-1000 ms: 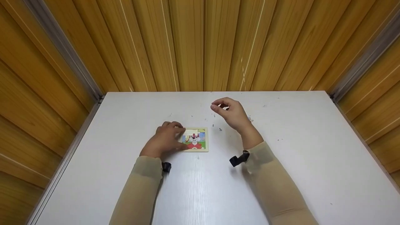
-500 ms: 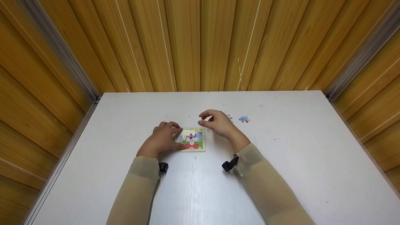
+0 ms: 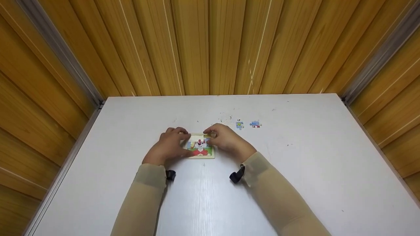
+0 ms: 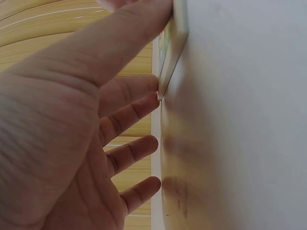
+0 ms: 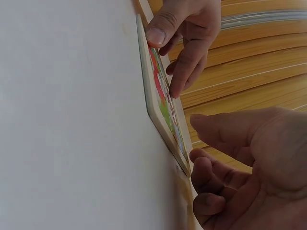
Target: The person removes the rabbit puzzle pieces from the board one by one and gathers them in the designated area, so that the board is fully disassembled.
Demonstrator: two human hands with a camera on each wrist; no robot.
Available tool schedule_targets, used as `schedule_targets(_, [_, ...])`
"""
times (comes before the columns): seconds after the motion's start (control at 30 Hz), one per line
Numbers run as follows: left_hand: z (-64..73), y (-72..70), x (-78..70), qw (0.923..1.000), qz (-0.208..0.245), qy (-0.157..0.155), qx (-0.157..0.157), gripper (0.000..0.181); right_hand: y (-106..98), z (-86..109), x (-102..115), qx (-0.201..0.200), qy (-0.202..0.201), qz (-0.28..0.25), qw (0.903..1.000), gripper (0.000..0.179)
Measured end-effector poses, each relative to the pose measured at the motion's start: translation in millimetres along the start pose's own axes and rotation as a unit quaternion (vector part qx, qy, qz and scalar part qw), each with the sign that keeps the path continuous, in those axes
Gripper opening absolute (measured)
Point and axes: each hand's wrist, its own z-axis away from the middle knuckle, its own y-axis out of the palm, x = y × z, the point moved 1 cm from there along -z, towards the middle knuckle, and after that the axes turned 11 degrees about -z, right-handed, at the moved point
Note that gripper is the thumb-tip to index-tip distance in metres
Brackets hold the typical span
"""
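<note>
A small jigsaw puzzle board (image 3: 202, 157) with a pale frame lies on the white table, showing a cartoon animal in red (image 3: 200, 151); its upper left part is bare. My left hand (image 3: 170, 144) rests on its left side, thumb on the lower frame and index fingertip at the upper frame. In the left wrist view the other fingers stretch out, spread, past the board's edge. My right hand (image 3: 227, 139) hovers at the upper right corner. In the right wrist view its thumb and index fingertip stand apart with nothing visible between them, and the remaining fingers (image 5: 208, 203) curl loosely.
Two loose jigsaw pieces, one blue and yellow (image 3: 240, 124) and one blue and red (image 3: 255, 124), lie right of the board, beyond my right hand. Dark specks dot the table (image 3: 311, 170). Wood-patterned walls (image 3: 197, 49) stand behind and at both sides.
My right hand has come down and left from above the table to the board's upper right corner, uncovering the two loose pieces. My left hand stays on the board.
</note>
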Motion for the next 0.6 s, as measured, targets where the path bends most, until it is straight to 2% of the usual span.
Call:
schedule_targets(0.2, [-0.3,0.3,-0.7,1.0000,0.004,-0.007,-0.001,0.078,2.7,-0.5,-0.8,0.009,-0.018,0.037,0.9991,0.038])
schedule_targets(0.37, [-0.2,0.4,-2.0,1.0000,-0.007,0.004,-0.006,0.078,6.0,-0.4,-2.0,0.018,-0.035,0.080,0.9960,0.032])
schedule_targets(0.6, [0.7,0.9,-1.2,0.9999,-0.008,0.005,-0.009,0.080,9.8,0.2,-0.7,0.014,-0.033,0.085,0.9958,0.029])
